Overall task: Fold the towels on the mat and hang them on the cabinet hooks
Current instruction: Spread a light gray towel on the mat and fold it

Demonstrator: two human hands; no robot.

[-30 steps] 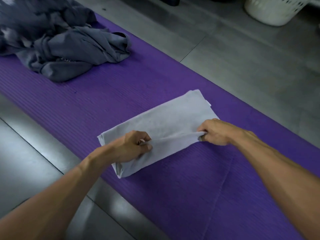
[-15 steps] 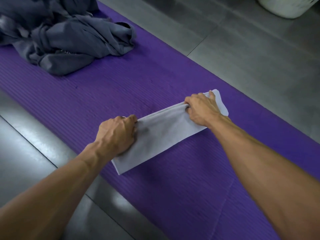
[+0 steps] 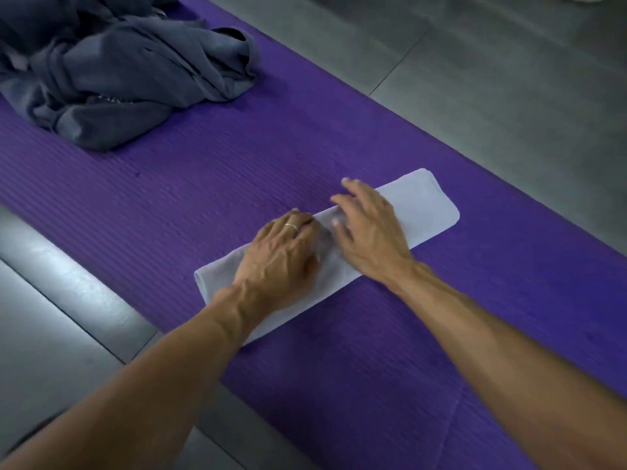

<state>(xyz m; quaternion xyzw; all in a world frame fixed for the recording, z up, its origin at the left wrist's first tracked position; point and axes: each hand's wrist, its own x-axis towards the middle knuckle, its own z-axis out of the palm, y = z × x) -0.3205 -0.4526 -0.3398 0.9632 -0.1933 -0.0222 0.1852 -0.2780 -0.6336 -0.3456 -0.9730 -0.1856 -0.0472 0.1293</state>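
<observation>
left hand (image 3: 281,256) and right hand (image 3: 369,228) flat on folded pale towel (image 3: 427,205), fingers released, purple mat (image 3: 237,171)

I see a pale grey, matt cloth towel (image 3: 420,201) on a ribbed purple foam mat (image 3: 203,184); crumpled dark grey fabric (image 3: 112,79); smooth, faintly glossy grey floor tiles (image 3: 509,96).

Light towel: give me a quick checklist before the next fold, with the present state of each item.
1. Light towel folded into a narrow strip: ok.
2. Strip fully on the mat: ok.
3. Left hand flat on the strip: ok.
4. Right hand on the strip, fingers spread: ok.
5. Edges aligned under the hands: cannot tell.
6. Dark pile apart from the strip: ok.
</observation>
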